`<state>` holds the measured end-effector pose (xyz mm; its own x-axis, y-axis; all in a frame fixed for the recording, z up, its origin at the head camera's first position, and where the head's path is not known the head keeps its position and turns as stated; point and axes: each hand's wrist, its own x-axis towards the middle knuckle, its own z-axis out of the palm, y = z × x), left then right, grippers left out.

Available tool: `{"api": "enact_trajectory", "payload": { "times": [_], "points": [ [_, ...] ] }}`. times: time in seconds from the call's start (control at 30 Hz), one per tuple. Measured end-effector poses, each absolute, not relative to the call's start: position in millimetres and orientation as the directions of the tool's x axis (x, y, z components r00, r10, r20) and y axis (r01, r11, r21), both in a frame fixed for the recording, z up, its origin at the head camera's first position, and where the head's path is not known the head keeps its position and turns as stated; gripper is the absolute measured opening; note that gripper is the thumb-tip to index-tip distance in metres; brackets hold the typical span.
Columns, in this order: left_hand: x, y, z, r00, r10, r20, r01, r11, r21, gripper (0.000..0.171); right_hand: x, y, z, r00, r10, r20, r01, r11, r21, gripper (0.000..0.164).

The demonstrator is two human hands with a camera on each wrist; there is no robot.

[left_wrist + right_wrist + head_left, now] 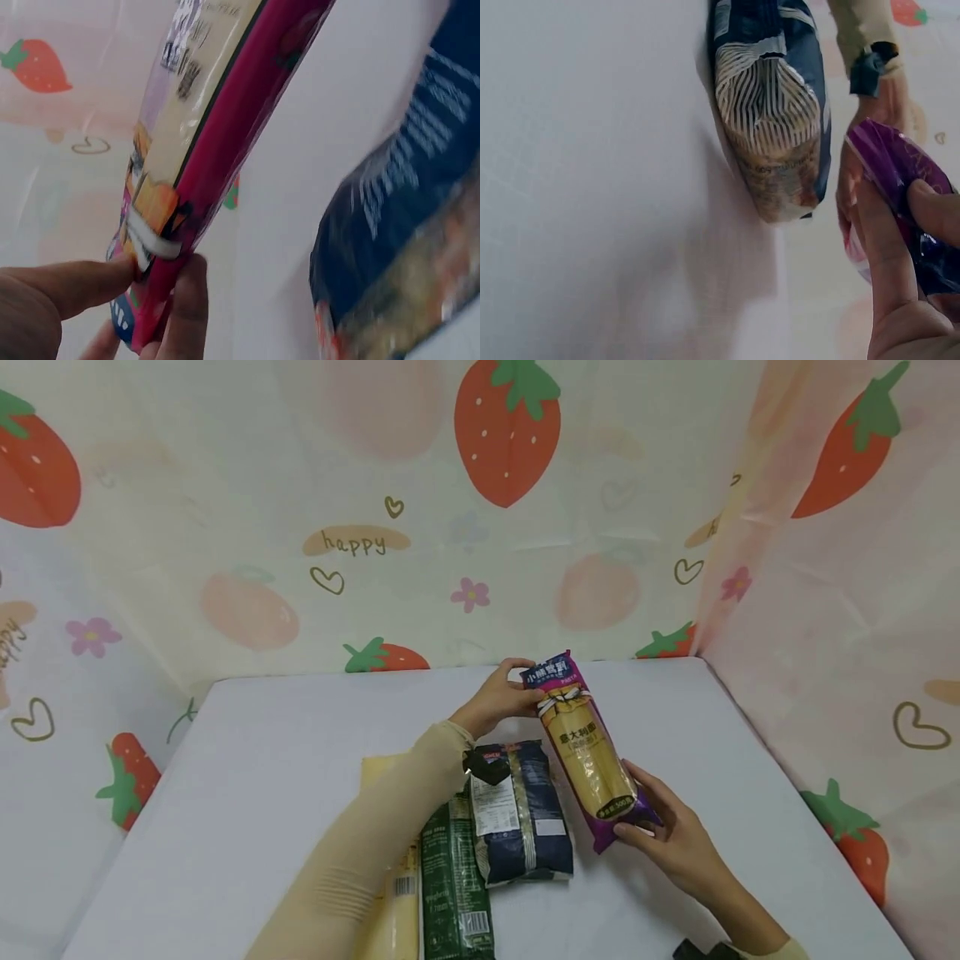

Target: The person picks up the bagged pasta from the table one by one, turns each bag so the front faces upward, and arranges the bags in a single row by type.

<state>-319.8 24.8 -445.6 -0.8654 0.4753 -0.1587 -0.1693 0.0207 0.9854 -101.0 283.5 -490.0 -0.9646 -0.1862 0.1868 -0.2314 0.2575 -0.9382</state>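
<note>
Left grip (498, 700) pinches pasta (583, 743) at its eleven-o'clock end; right grip (678, 833) pinches five-o'clock end, neither nearer. Pasta held above bench (285, 752), between one and two o'clock from navy pack (522, 817), long axis running eleven to five.

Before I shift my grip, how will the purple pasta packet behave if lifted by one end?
The purple pasta packet looks straight between the left hand and right hand, so it's probably stiff lengthwise. Its glossy film may slip. Its wrinkled purple end would likely fold.
</note>
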Motion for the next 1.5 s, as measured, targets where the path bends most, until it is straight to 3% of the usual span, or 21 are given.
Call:
{"api": "enact_trajectory", "payload": {
  "times": [0.5, 0.83, 1.07, 1.5],
  "points": [
    [-321.1, 59.7, -454.8, -0.930, 0.340, -0.139, -0.165, -0.051, 0.985, 0.057, -113.3, 293.9, -493.4, -0.989, -0.118, 0.085, -0.110, 0.227, -0.968, 0.084],
    [-318.9, 76.7, -457.6, -0.914, 0.372, -0.164, -0.218, -0.109, 0.970, 0.068, -122.2, 308.5, -497.8, -0.996, -0.093, -0.009, -0.008, 0.181, -0.983, 0.086],
    [-317.8, 93.2, -464.5, -0.919, 0.379, -0.113, -0.091, 0.077, 0.993, 0.075, -126.6, 320.8, -504.7, -0.996, -0.072, -0.058, 0.047, 0.152, -0.987, 0.086],
    [-324.5, 106.2, -470.9, -0.872, 0.454, -0.184, -0.095, 0.212, 0.973, 0.088, -135.2, 331.0, -507.9, -0.986, -0.051, -0.158, 0.158, 0.015, -0.987, 0.087]
  ]
}}
